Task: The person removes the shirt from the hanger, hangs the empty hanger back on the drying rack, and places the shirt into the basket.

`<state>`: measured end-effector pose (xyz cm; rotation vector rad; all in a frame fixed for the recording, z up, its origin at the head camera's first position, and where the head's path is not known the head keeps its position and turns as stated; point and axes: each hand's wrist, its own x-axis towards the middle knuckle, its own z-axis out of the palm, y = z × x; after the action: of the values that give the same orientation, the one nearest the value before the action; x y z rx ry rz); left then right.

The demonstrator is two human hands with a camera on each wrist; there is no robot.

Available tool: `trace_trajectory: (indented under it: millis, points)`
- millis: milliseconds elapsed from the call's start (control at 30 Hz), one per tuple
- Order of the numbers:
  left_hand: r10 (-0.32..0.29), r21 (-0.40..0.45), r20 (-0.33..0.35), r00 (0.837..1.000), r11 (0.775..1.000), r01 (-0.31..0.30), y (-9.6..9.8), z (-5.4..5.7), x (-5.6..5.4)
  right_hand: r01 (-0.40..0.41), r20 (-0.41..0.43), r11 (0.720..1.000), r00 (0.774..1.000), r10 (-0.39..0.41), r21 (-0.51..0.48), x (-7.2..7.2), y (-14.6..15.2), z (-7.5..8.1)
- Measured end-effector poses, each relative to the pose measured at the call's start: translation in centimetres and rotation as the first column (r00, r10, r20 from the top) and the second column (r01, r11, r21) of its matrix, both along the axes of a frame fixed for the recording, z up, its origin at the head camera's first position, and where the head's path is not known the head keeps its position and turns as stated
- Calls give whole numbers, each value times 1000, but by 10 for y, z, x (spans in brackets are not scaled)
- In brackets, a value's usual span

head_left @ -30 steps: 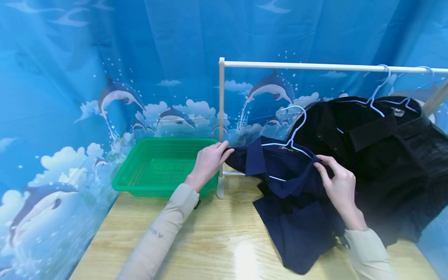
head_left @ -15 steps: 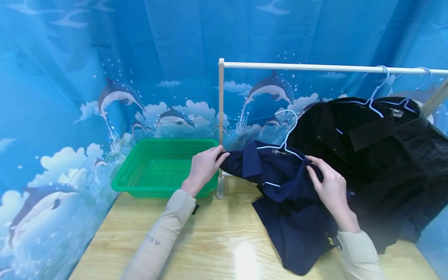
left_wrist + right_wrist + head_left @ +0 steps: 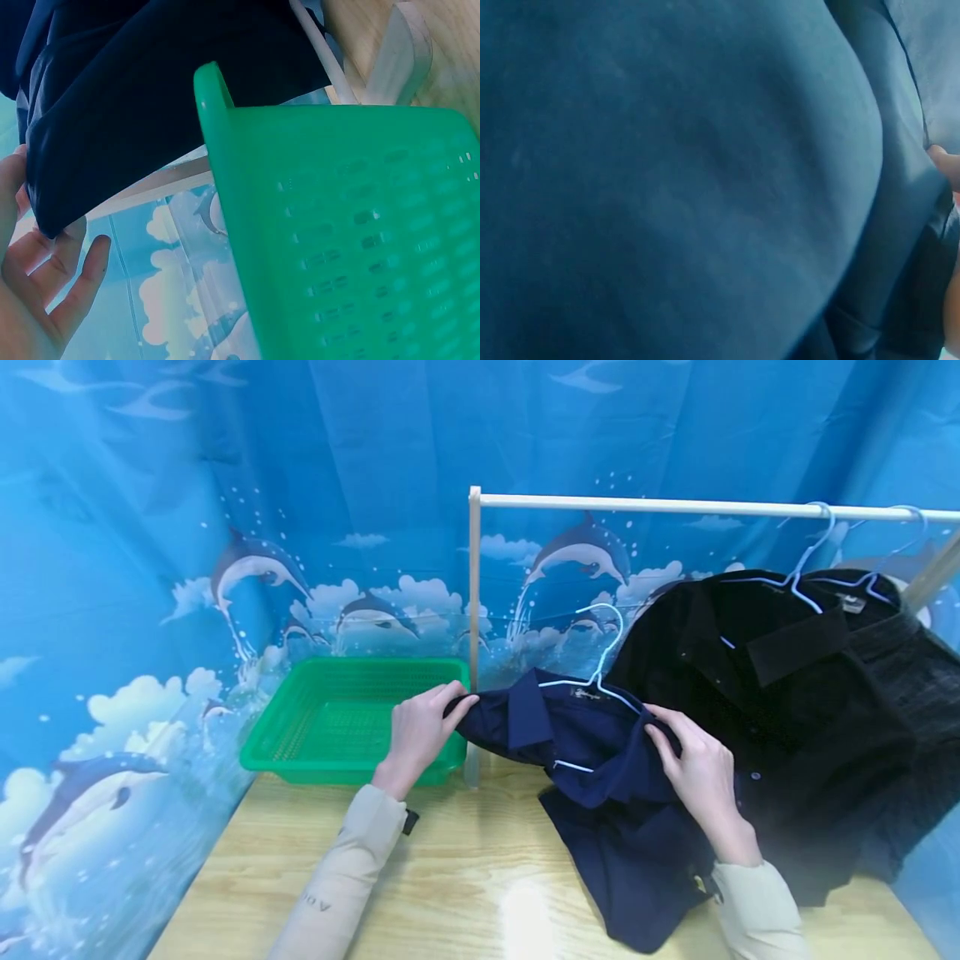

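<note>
A navy blue collared shirt [image 3: 622, 852] hangs off a light blue wire hanger [image 3: 600, 672] set inside its neck, the hook standing up free of the rail. My left hand [image 3: 420, 731] pinches the shirt's left shoulder end between thumb and fingers, beside the basket. With my right hand [image 3: 697, 772] I pinch the shirt near the right side of its collar. The left wrist view shows the left fingers at a corner of the dark cloth [image 3: 150, 112]. Cloth fills most of the right wrist view, where only a thumb tip and part of the hand show at the right edge.
A green plastic basket [image 3: 258, 739] stands at the left on the wooden table [image 3: 450, 877]. Behind the shirt rises a rack with a white rail [image 3: 637, 503]. Black garments [image 3: 825, 727] hang from it on blue hangers at the right. A dolphin-printed curtain [image 3: 360, 460] backs everything.
Both hands have moved left and slightly down, carrying the navy shirt and its hanger with them. The hanger's hook now sits lower and further left. Basket and black garments stay put.
</note>
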<state>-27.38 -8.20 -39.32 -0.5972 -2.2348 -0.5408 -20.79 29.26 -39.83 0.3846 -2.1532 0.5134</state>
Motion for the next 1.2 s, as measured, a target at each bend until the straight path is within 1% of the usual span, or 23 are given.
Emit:
trace_trajectory:
  millis: [200, 367, 533, 667, 900, 1067, 1200]
  points:
    - [14, 27, 9, 1000, 1000, -15, -7, -5, 5, -7, 0, 1000, 1000, 7, -8, 0, -7, -3]
    - [12, 50, 22, 1000, 999, -13, -9, -9, 10, -2, 9, 1000, 1000, 2, -15, 0, -10, -5]
    - [8, 69, 19, 1000, 998, -9, -11, -14, 14, 4, 19, 1000, 1000, -3, -25, 1, -12, -7]
    - [6, 96, 18, 1000, 995, -8, -13, -18, 17, -2, 21, 1000, 1000, 2, -31, 1, -15, -9]
    - [14, 160, 45, 999, 987, -21, -15, -23, 22, -21, 0, 999, 1000, 21, -28, 1, -17, -15]
    - [12, 203, 36, 999, 979, -19, -18, -25, 24, -31, 10, 999, 999, 31, -27, 1, -19, -17]
    - [3, 232, 17, 1000, 973, -7, -20, -25, 25, -32, 13, 999, 999, 33, -24, 1, -21, -17]
